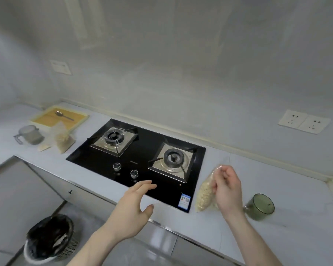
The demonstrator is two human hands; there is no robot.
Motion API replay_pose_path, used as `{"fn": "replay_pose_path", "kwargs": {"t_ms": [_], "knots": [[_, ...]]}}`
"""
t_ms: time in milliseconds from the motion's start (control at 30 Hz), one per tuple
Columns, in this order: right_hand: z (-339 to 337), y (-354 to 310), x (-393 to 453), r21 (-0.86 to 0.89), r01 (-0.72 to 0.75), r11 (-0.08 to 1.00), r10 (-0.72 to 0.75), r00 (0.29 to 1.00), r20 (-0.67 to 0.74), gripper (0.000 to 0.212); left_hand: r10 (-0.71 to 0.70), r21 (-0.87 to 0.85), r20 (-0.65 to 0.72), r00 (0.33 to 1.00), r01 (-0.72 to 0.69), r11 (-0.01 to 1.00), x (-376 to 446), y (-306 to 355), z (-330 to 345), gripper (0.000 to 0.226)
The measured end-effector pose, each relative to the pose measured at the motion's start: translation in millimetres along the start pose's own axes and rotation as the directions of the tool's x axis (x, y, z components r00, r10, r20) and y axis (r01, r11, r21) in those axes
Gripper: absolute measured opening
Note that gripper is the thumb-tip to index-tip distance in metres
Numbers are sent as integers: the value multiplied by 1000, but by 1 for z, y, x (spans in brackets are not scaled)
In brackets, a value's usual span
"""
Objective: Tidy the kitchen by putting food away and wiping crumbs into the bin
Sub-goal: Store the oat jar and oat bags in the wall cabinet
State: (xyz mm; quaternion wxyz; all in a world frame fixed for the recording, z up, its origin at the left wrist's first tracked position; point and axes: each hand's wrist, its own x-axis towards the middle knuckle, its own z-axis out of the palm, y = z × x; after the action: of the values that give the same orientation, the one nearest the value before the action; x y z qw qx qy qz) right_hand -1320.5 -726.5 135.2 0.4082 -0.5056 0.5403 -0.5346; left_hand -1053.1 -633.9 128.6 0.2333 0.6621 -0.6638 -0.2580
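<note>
My right hand (228,191) pinches the top of a clear plastic bag of pale grains (205,194), held upright with its bottom near the white countertop (296,189), right of the black gas hob (140,160). My left hand (136,204) hovers open over the hob's front edge, fingers spread, holding nothing. A second bag of grains (62,139) stands on the counter left of the hob. The bin (50,239), lined with a black bag, stands on the floor at lower left.
A green glass cup (260,207) stands right of my right hand. At far left are a lidded clear jug (29,134), a small pale scrap (43,147), and a yellow tray (46,117) with a spoon (63,115). Wall sockets (304,121) sit at right.
</note>
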Motion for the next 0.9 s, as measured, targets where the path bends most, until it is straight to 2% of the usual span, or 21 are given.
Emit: {"fn": "replay_pose_path", "kwargs": {"t_ms": [167,300,433,700,900], "knots": [[83,-21,-16,-79,21,997,7,943,333,17,-106,-10,-79,991,105,994,-27,-42,-57,53],[156,-33,-29,-130,59,990,10,877,480,18,-144,23,-192,971,151,988,-54,-86,-103,52],[223,-45,-40,-154,75,985,25,827,561,23,-188,29,-251,949,202,979,-83,-130,-143,52],[333,-55,-67,-185,79,979,69,734,675,13,-327,11,-315,891,348,937,-138,-211,-203,50],[402,-54,-63,-213,69,975,103,706,700,12,-387,-34,-367,846,404,914,-151,-255,-232,52]]}}
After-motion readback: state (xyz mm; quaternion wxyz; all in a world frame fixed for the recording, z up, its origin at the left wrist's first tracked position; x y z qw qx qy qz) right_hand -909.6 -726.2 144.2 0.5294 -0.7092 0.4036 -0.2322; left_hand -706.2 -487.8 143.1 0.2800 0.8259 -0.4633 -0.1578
